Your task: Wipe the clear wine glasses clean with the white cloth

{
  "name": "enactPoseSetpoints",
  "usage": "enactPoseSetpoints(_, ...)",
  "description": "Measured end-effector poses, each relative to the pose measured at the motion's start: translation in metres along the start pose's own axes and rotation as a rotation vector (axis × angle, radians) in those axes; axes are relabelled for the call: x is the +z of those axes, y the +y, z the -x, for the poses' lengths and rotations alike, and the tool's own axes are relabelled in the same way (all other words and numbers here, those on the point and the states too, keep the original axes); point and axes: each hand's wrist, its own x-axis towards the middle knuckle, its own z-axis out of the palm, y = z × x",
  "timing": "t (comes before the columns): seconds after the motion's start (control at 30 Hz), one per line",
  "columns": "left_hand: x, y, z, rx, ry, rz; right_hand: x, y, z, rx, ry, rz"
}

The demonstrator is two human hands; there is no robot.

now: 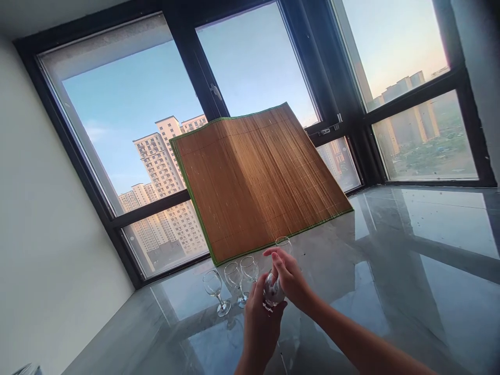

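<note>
Got my left hand (262, 315) wrapped around a small glass (274, 292), in front of the bamboo mat (258, 182). My right hand (291, 276) is at that glass's mouth; honestly can't tell if it's gripping anything or just poking inside. Three stemmed glasses (233, 275) stand near the mat's lower left corner, another glass (283, 242) by its bottom edge, behind my right hand.

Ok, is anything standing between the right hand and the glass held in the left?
Nothing visible does: the right hand is at the glass, which the left hand holds. Three glasses stand off to the left, and another glass shows beyond the right hand, none in between.
</note>
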Motion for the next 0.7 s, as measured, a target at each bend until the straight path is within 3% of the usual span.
enactPoseSetpoints(0.17, -0.003, 0.000, 0.000, 0.031, -0.064, -0.069, -0.003, 0.004, -0.006, 0.138, 0.171, -0.253)
enactPoseSetpoints(0.3, -0.005, 0.001, 0.001, 0.054, -0.088, -0.148, -0.009, 0.007, -0.011, 0.159, 0.316, -0.288)
enactPoseSetpoints(0.57, -0.012, -0.004, 0.003, 0.147, 0.036, -0.269, -0.032, 0.001, -0.026, 0.141, 0.621, -0.277)
enactPoseSetpoints(0.63, -0.016, -0.007, 0.001, 0.141, 0.132, -0.262, -0.036, 0.001, -0.030, 0.138, 0.609, -0.254)
enactPoseSetpoints(0.7, -0.019, -0.009, -0.002, 0.136, 0.229, -0.238, -0.036, -0.001, -0.032, 0.139, 0.482, -0.247)
